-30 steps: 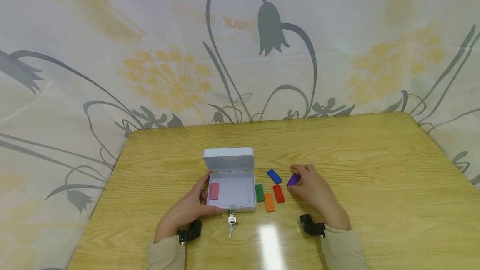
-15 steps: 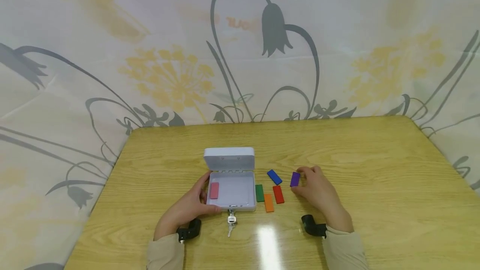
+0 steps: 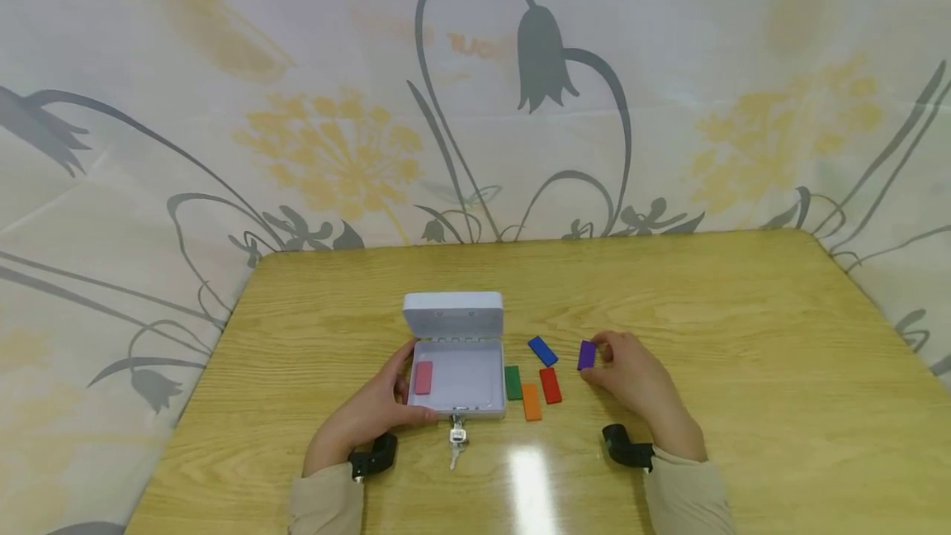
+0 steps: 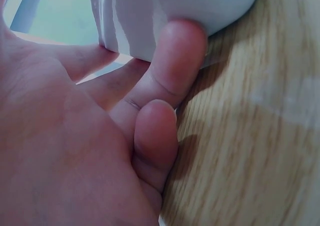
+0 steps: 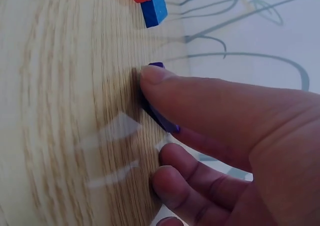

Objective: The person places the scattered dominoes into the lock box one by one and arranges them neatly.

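Observation:
A white metal cash box point(image 3: 496, 415) stands with its lid point(image 3: 454, 316) raised, and a pink block point(image 3: 423, 378) lies inside at the left. My left hand point(image 3: 375, 407) grips the box's left side, thumb at the front edge and index finger at the back corner. In the left wrist view its fingertips point(image 4: 180, 55) press the white wall. My right hand point(image 3: 637, 376) pinches a purple block point(image 3: 587, 356) between thumb and fingers, close over the table. In the right wrist view the thumb point(image 5: 200, 98) hides much of that block.
Between the box and my right hand lie a blue block point(image 3: 543, 351), a red block point(image 3: 551, 385), a green block point(image 3: 513, 383) and an orange block point(image 3: 532, 402). Keys point(image 3: 457, 440) hang from the lock at the box's front. Behind the wooden table point(image 3: 669, 271) hangs a flower-patterned cloth point(image 3: 654, 147).
My right hand has moved slightly right with the purple block, which has turned more upright in the head view. My left hand keeps its hold on the box.

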Demonstrator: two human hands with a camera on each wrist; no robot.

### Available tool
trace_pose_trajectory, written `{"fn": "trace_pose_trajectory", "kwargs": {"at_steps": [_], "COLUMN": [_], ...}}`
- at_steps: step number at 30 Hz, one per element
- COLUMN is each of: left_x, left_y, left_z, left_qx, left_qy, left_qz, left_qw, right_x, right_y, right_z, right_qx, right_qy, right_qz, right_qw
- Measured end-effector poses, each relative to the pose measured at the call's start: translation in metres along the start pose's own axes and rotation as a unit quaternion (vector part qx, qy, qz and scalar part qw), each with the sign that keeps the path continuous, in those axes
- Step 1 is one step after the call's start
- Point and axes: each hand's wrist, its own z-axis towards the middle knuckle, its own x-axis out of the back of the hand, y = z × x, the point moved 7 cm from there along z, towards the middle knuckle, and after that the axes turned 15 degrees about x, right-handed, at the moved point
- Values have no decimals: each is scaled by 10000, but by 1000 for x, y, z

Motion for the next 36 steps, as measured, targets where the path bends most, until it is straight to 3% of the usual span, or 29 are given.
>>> {"fn": "trace_pose_trajectory", "kwargs": {"at_steps": [12, 21, 29, 36], "left_x": [2, 3, 0, -1], "left_y": [1, 0, 24, 26], "left_z": [0, -1, -19, -20], "left_qx": [-67, 87, 70, 74], "left_qy": [-104, 128, 53, 13], "left_qz": [-132, 195, 22, -48], "left_qw": [9998, 9997, 10000, 10000], "right_x": [-1, -9, -14, -16], "right_y": [-7, -14, -25, -40], "right_z": [4, 10, 13, 16], "right_qx": [186, 272, 419, 652], "right_qy": [141, 258, 299, 376], "right_qz": [320, 454, 579, 585], "right_qw": [9992, 9983, 9970, 9954]}}
